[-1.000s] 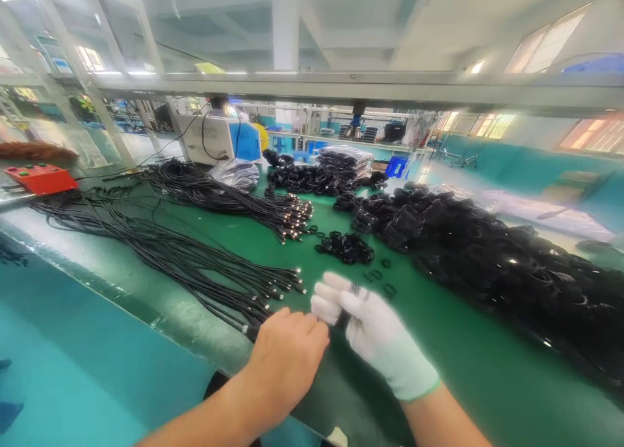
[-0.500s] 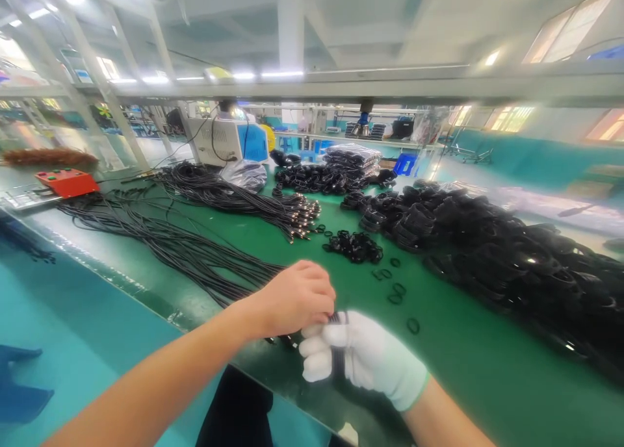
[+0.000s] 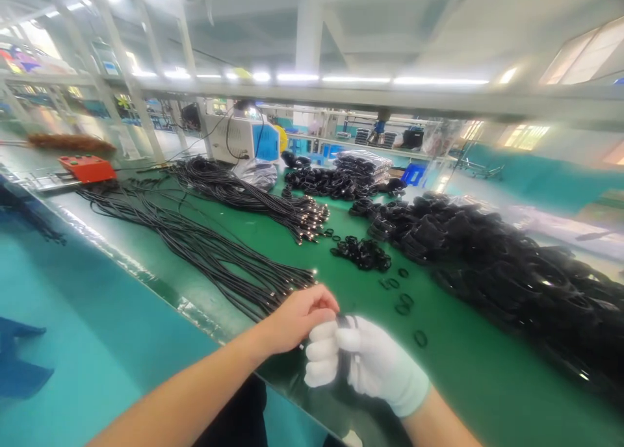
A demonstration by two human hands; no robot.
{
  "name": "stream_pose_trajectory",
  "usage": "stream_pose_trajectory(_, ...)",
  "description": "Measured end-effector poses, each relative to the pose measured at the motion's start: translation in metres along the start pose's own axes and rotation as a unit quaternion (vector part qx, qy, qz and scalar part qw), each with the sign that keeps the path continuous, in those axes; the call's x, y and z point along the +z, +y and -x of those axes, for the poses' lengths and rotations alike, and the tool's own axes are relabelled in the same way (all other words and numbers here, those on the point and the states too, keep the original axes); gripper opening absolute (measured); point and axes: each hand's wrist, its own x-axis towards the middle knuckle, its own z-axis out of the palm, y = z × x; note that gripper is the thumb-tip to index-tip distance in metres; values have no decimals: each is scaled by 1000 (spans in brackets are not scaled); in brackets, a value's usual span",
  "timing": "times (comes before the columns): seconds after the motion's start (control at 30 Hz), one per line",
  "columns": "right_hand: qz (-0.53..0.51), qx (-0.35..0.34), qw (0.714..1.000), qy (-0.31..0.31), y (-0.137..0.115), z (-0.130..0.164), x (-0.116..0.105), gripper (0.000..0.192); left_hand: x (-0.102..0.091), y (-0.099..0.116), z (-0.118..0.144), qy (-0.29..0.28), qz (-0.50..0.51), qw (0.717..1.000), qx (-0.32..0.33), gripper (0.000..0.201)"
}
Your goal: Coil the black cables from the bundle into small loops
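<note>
A short coil of black cable [image 3: 344, 364] is gripped upright in my right hand [image 3: 377, 364], which wears a white glove and has its fingers wrapped round the strands. My bare left hand [image 3: 303, 318] pinches at the coil's top end, thumb and fingers closed; the exact spot it grips is partly hidden. Just beyond my left hand lie loose black cables [image 3: 209, 255], their metal-tipped ends pointing towards it. Small black rings [image 3: 420, 338] are scattered on the green bench mat [image 3: 468, 375], leading back to a pile of rings [image 3: 364, 253].
A large heap of coiled black cables [image 3: 487, 258] covers the right side. Farther back are a second cable bundle [image 3: 253, 199], more coils [image 3: 336, 182] and a white-and-blue machine [image 3: 238, 138]. A red control box [image 3: 90, 169] stands at left, near the bench's front edge [image 3: 146, 275].
My left hand has turned and drawn slightly lower at the coil's top, its fingers less curled over it. The right hand keeps its grip. The whole view has shifted a little.
</note>
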Motion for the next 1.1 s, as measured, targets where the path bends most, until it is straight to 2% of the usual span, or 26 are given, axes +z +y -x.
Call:
stream_pose_trajectory(0.13,101,-45,994,4,-3,2,1,17,9,-2,7,49,-1,998,25,16)
stream_pose_trajectory(0.33,259,-45,964,-42,-10,8,11,29,10,-7,12,-16,79,997,-1,14)
stream_pose_trajectory(0.57,379,-5,923,-64,-19,18,23,27,23,-10,20,67,-17,993,91,13)
stream_pose_trajectory(0.73,398,-9,916,-49,-19,24,25,26,39,-12,27,149,-52,969,189,18)
stream_pose_trajectory(1.0,428,-5,902,-51,-20,30,30,27,42,-9,24,171,-117,918,338,26)
stream_pose_trajectory(1.1,420,-12,906,-51,-20,31,29,27,42,-3,25,184,-122,908,355,25)
